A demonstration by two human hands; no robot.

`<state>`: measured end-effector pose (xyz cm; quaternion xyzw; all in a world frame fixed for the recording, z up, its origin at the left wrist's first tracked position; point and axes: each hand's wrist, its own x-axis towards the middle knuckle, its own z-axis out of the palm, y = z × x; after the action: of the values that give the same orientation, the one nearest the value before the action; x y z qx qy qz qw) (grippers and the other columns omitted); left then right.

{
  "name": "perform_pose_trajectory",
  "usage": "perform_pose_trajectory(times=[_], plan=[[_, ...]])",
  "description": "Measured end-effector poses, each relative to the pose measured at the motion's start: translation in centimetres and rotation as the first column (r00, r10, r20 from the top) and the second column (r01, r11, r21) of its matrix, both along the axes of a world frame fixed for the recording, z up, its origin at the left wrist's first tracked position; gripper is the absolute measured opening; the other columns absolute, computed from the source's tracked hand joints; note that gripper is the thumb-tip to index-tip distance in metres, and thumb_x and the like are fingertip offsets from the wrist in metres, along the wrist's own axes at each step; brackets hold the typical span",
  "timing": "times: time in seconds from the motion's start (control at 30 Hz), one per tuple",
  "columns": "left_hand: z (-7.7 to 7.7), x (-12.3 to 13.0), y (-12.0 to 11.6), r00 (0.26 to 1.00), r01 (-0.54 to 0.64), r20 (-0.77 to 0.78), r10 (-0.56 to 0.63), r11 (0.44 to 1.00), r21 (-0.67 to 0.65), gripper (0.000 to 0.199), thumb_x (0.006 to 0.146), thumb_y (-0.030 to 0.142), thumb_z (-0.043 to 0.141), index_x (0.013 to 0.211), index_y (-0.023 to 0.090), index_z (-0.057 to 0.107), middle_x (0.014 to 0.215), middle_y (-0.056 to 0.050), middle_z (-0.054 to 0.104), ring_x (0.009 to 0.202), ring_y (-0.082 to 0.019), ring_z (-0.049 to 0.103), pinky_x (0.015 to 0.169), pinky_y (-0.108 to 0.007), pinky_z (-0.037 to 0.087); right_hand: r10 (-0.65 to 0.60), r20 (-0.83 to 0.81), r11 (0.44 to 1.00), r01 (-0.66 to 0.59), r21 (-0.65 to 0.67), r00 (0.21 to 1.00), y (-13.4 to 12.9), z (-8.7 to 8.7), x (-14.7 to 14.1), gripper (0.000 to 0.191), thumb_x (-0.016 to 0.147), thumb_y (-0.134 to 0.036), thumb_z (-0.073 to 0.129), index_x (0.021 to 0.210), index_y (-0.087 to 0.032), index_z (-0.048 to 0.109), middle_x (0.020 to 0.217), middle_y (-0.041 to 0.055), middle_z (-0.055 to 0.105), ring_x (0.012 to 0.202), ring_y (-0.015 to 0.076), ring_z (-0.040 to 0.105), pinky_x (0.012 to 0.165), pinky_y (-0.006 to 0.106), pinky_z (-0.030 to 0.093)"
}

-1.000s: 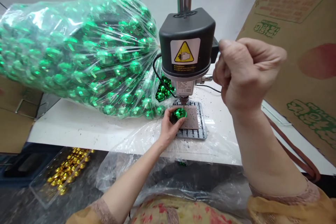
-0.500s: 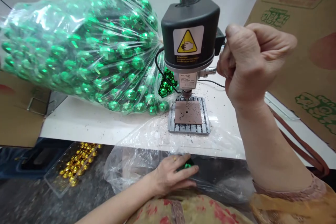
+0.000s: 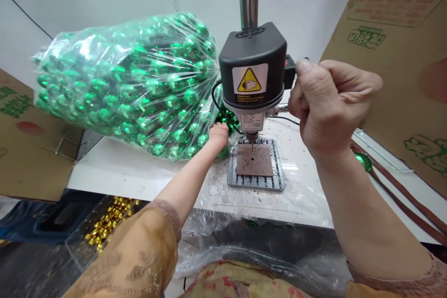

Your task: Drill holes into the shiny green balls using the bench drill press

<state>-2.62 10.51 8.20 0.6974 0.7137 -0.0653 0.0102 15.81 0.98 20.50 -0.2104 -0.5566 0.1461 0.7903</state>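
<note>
My right hand [image 3: 331, 107] is closed in a fist around the feed handle [image 3: 281, 109] of a small black drill press [image 3: 253, 63]; the handle's end is hidden inside the fist. Beneath the drill chuck, a brown square board [image 3: 254, 167] with a dark hole lies on the slotted metal base [image 3: 232, 179]. My left hand [image 3: 219, 134] reaches to the gathered mouth of a clear plastic bag [image 3: 132, 88] full of shiny green faceted balls. Its fingers bend in among loose green pieces [image 3: 228, 114], and their tips are hidden.
Dark shavings dot the white table [image 3: 115, 163] around the base. A cardboard box [image 3: 384, 65] stands at right, beside brown straps [image 3: 401, 191] and a green piece [image 3: 363, 161]. Another box [image 3: 28, 149] is at left. Below, a clear tub [image 3: 75, 242] holds gold balls [image 3: 108, 221].
My left hand has moved from a green piece at my lap up to the bag's mouth. My right fist stays on the handle. The camera view has shifted slightly.
</note>
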Motion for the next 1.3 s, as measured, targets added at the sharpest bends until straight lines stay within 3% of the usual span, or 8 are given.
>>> perform_pose_trajectory(times=[0.2,0.3,0.43,0.6,0.7,0.8,1.0,1.3], plan=[[-1.3,-1.5,-1.4,0.984,0.07,0.142,-0.107,0.967,0.245,0.04,0.086,0.01,0.063,0.126,0.013,0.063,0.133,-0.021,0.057,0.119,-0.036,0.06,0.099,-0.046,0.052,-0.022,-0.003,0.999,0.022,-0.03,1.0,0.0,-0.1,-0.1,0.055,0.088,-0.036,0.071,0.047,-0.021,0.039,0.043,-0.0049,0.03,0.041,0.0067,0.023,0.044,0.031,0.021],[-2.2,-2.7,-4.3,0.857,0.136,0.362,-0.368,0.838,0.529,0.041,0.083,0.01,0.065,0.123,0.018,0.065,0.131,-0.017,0.058,0.124,-0.035,0.059,0.105,-0.049,0.05,-0.035,0.006,0.997,0.036,-0.063,0.999,-0.2,-0.1,-0.2,0.054,0.089,-0.038,0.069,0.047,-0.022,0.039,0.044,-0.0042,0.031,0.043,0.0077,0.026,0.046,0.031,0.027],[-3.2,-2.7,-9.3,0.499,0.037,0.686,-0.53,0.804,0.594,0.04,0.086,0.025,0.071,0.125,0.023,0.066,0.132,-0.011,0.063,0.127,-0.028,0.06,0.111,-0.045,0.049,-0.01,-0.012,0.999,0.009,-0.041,1.0,-0.2,-0.1,-0.2,0.053,0.09,-0.035,0.069,0.048,-0.021,0.039,0.045,-0.0048,0.03,0.043,0.0069,0.027,0.046,0.03,0.027],[-4.0,-0.1,-12.6,-0.278,-0.125,0.958,-0.064,0.992,0.03,0.047,0.089,0.048,0.071,0.129,0.024,0.063,0.114,-0.008,0.073,0.097,-0.021,0.072,0.092,-0.042,0.061,-0.029,-0.011,0.999,0.029,-0.02,1.0,0.3,-0.1,-0.2,0.057,0.089,-0.042,0.069,0.047,-0.021,0.036,0.044,-0.0052,0.029,0.042,0.0057,0.023,0.044,0.03,0.023],[-4.1,0.7,-12.4,-0.481,-0.09,0.874,0.075,0.987,-0.135,0.05,0.085,0.051,0.076,0.125,0.023,0.064,0.114,-0.007,0.073,0.099,-0.021,0.072,0.094,-0.044,0.061,-0.048,0.011,0.998,0.049,-0.034,0.999,0.4,-0.2,-0.2,0.06,0.089,-0.048,0.067,0.048,-0.022,0.034,0.044,-0.0046,0.028,0.043,0.0061,0.023,0.044,0.03,0.023],[-4.3,0.9,-11.7,-0.489,-0.109,0.868,0.086,0.981,-0.158,0.053,0.079,0.049,0.084,0.12,0.023,0.065,0.11,-0.005,0.074,0.096,-0.019,0.073,0.093,-0.043,0.061,-0.07,0.047,0.996,0.072,-0.045,0.996,0.5,-0.3,-0.1,0.061,0.09,-0.053,0.064,0.049,-0.022,0.032,0.045,-0.0039,0.028,0.044,0.007,0.024,0.045,0.03,0.024],[-5.4,0.7,-10.5,-0.275,-0.188,0.961,-0.042,0.982,-0.011,0.061,0.069,0.047,0.091,0.118,0.021,0.066,0.105,-0.006,0.075,0.097,-0.02,0.072,0.094,-0.039,0.059,-0.074,0.058,0.997,0.076,-0.031,0.996,0.8,-0.4,0.0,0.06,0.089,-0.057,0.063,0.049,-0.022,0.034,0.045,-0.0036,0.029,0.045,0.0083,0.025,0.047,0.031,0.027],[-6.6,1.0,-9.7,-0.123,-0.12,0.983,-0.139,0.985,0.124,0.06,0.069,0.048,0.09,0.116,0.02,0.066,0.11,-0.008,0.075,0.104,-0.024,0.071,0.098,-0.042,0.058,-0.081,0.07,0.994,0.086,-0.062,0.994,0.3,-0.2,-0.1,0.063,0.086,-0.064,0.06,0.049,-0.022,0.032,0.045,-0.0045,0.027,0.044,0.0069,0.023,0.045,0.03,0.026]])
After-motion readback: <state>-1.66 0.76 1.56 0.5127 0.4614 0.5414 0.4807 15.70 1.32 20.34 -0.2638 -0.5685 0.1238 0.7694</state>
